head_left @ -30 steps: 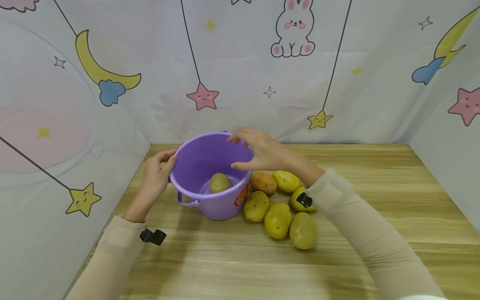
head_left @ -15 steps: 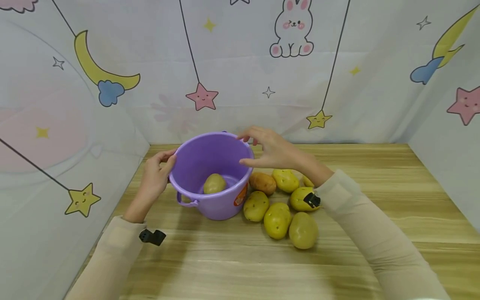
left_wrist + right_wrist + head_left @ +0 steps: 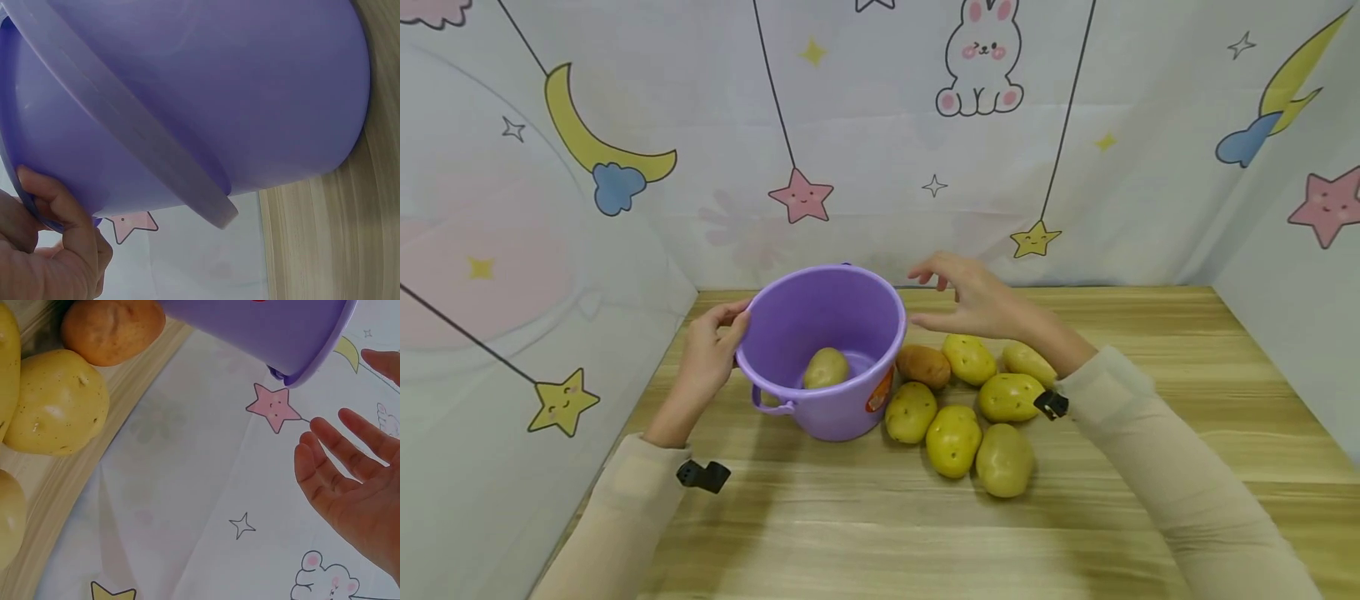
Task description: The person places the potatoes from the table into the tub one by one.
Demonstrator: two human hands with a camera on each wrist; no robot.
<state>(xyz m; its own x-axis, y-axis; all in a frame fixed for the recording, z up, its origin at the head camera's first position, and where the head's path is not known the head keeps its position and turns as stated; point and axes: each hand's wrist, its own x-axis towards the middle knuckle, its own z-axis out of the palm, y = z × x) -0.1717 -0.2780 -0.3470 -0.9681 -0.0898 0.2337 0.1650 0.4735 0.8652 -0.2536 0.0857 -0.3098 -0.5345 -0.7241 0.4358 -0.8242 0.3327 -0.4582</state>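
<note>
A purple bucket (image 3: 842, 414) stands on the wooden table, its mouth facing the head camera, with one potato (image 3: 827, 368) lying at the bottom. My left hand (image 3: 706, 354) grips the bucket's left rim; in the left wrist view its fingers (image 3: 59, 200) curl over that rim beside the hanging handle (image 3: 144, 137). Just right of the bucket, my right hand (image 3: 973, 298) hovers with fingers spread and nothing in them. Below it lie several potatoes, among them a brown one (image 3: 923, 367) next to the bucket and a yellow one (image 3: 954, 442) nearer the front.
The wooden tabletop (image 3: 850, 533) stretches in front of the bucket and off to the right. Printed white cloth (image 3: 880, 225) hangs behind the table and along both sides. A small black clip sits on each sleeve cuff.
My right hand has moved right, out from over the bucket's mouth. The potato inside has rolled slightly left and settled. My left hand stays on the rim.
</note>
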